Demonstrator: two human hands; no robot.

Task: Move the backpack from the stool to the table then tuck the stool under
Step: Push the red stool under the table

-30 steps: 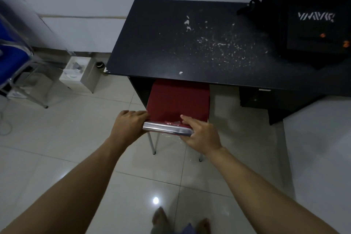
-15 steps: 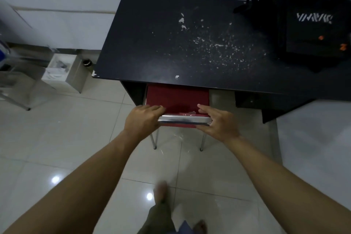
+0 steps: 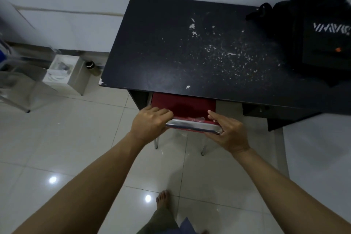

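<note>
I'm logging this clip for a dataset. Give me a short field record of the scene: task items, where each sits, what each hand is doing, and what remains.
backpack: black backpack, lying on the far right of the table
table: black table, top flecked with white chips
stool: red stool, mostly under the table, chrome front edge still sticking out
left hand: left hand grips the stool's front left corner
right hand: right hand grips the front right corner
remaining: push stool fully under
</note>
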